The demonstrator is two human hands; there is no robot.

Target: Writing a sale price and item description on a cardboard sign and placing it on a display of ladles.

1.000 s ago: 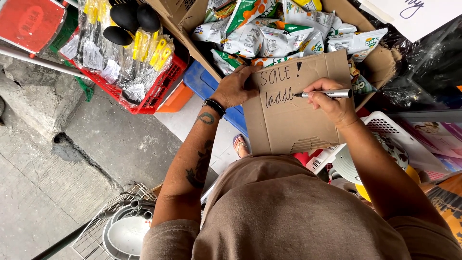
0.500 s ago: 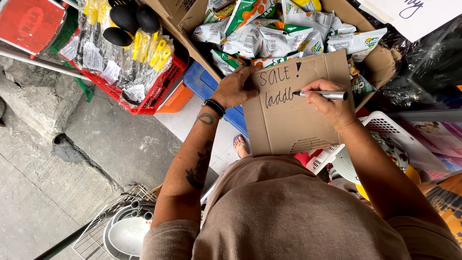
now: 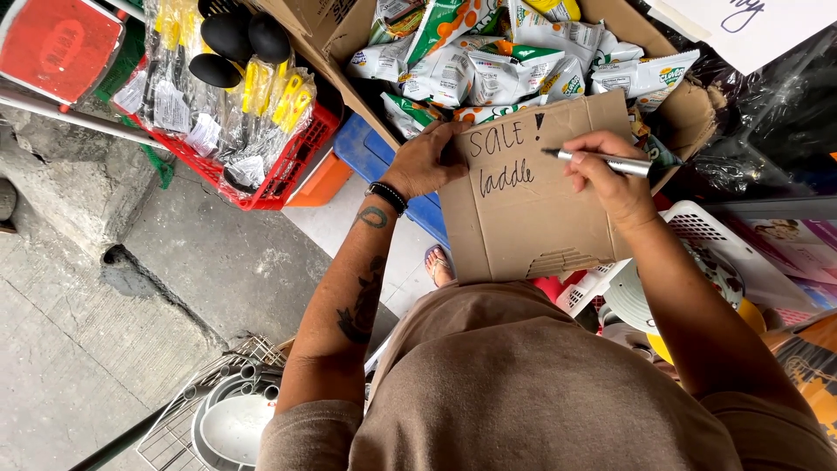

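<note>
Right now the fingers of the right hand are clamped around a silver marker pen, held level with its dark tip pointing left, at or just above the face of a brown cardboard sign beside the handwriting there. Across from it, the left hand grips the sign's upper left edge, fingers closed over the front of the card, a dark beaded bracelet on the wrist and tattoos along the forearm. This sign stands tilted in front of the person's chest, between the two hands, with a torn strip of corrugation showing near its lower edge. Behind its top edge sits an open cardboard box heaped with white and green snack packets. To the left of the box, a red plastic crate holds black ladles in clear sleeves with yellow tags, and an orange tub and a blue bin lie just beside it. Under the right forearm is a white plastic basket. Below, a sandalled foot shows on the pale floor, and at the lower left a wire rack carries round metal pans. Grey cracked concrete fills the left side.
</note>
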